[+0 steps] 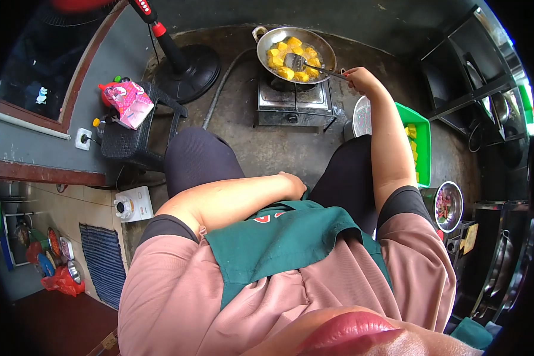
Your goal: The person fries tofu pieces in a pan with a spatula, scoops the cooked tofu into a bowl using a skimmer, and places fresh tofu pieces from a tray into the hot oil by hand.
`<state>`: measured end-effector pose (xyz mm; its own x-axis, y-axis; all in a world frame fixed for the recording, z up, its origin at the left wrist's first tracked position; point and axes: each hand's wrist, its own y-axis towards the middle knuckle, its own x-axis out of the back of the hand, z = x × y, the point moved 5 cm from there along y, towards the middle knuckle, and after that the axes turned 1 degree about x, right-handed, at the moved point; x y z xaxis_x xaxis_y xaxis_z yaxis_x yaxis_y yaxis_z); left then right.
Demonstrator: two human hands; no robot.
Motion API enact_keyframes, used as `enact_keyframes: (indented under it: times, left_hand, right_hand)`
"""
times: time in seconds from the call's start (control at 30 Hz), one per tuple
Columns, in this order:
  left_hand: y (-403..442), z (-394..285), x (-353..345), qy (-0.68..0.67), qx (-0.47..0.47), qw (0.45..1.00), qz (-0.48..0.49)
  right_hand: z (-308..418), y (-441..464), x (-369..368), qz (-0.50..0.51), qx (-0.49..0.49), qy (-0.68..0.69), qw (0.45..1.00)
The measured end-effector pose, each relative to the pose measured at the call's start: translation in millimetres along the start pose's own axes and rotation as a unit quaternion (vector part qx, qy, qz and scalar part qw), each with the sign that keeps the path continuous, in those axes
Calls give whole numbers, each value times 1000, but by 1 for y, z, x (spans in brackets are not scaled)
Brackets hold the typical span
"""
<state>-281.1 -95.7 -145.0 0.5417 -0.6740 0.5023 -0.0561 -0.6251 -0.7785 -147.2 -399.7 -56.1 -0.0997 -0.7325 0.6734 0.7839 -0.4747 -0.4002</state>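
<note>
My right hand (364,81) is closed around the handle of a metal spatula (295,61). The spatula's slotted blade lies among yellow chunks of food (286,73), which look like tofu, in bubbling oil. They sit in a two-handled metal wok (270,39) on a low gas stove (293,113). Bent across my lap, my left arm ends in my left hand (293,185), which rests near the green apron (267,249) between my thighs. Its fingers are mostly hidden, and I cannot make out anything in them.
Right of the stove are a metal strainer (362,115), a green crate (422,127) with yellow chunks and a steel bowl (449,207). Metal racks (451,77) line the right wall. At left stand a black chair (133,142) bearing a pink packet (127,102) and a fan base (190,74).
</note>
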Motion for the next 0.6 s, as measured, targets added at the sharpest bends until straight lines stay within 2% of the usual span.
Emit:
enact_keyframes:
  times: [0.2,0.6]
  left_hand:
    - [-1,-2,1,3,1,1000,-4]
    - [-8,-6,6,27,-1,1000,-15]
  right_hand:
    - [10,-21,10,-3,7,50,999]
    - [20,-34,24,-8,42,-28,999]
